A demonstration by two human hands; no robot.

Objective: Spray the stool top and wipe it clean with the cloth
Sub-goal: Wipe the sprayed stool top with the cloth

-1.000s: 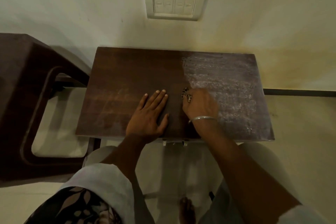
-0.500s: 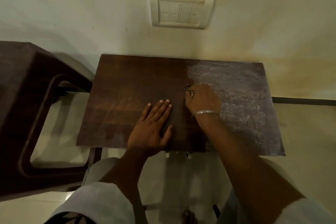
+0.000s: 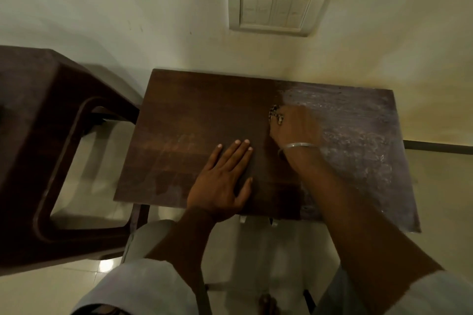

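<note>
Pale cream wall (image 3: 128, 7) and glossy light floor tiles (image 3: 440, 186) frame the scene, with the stool top (image 3: 204, 115) — a dark brown rectangular board — pushed up against the foot of the wall at the middle of the view. Its left part looks dark and even, with faint streaks near the front; its right part is covered in a greyish, speckled film that begins along a fairly straight line just beyond the right hand (image 3: 294, 130). That hand is curled down onto the board at this boundary, blurred, with a scrap of patterned cloth (image 3: 275, 116) showing at its fingertips; the fingers seem closed over the cloth, though how much of it sits under the palm cannot be told. A thin silver bangle (image 3: 299, 146) circles the wrist. The left hand (image 3: 220, 181) lies flat and open on the front of the board, fingers together and stretched out, holding nothing. Left of the stool stands a dark brown plastic chair (image 3: 38, 148), close beside it. On the wall above sits a cream switch plate (image 3: 277, 6) with four rockers — no readable lettering on it.
</note>
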